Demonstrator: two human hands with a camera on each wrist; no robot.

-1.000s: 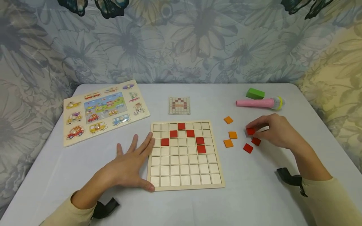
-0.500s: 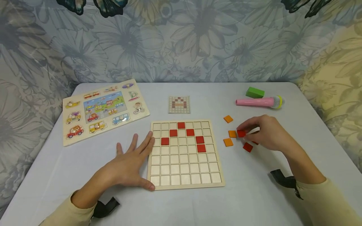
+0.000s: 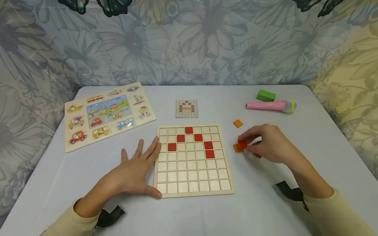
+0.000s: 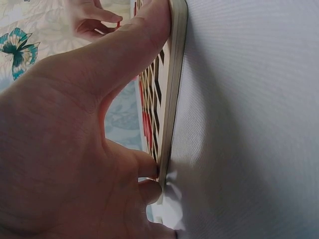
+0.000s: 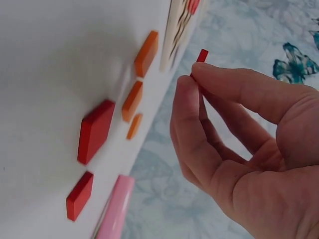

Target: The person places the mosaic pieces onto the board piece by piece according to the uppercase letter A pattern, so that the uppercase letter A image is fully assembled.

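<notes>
My right hand [image 3: 270,144] pinches a red square tile [image 3: 242,144] between thumb and forefinger, above the orange tiles. In the right wrist view the tile's edge [image 5: 203,55] sticks out past the fingertips, raised off the table. My left hand [image 3: 133,173] lies with fingers spread along the left side of a wooden grid board [image 3: 192,175]; its thumb touches the lower left corner. Several red tiles [image 3: 210,154] sit in cells on the board's upper half. Three orange tiles [image 5: 146,54] and two loose red tiles [image 5: 95,132] lie on the table, partly hidden by my right hand in the head view.
Behind the board lies a small pattern card [image 3: 187,108]. A vehicle picture puzzle [image 3: 109,114] is at the back left. A pink toy microphone [image 3: 268,106] and a green block [image 3: 265,95] lie at the back right of the white-covered table [image 3: 206,213].
My right hand has carried the red tile leftward from beside the loose red tiles to above the orange ones. The left hand and the board have stayed in place.
</notes>
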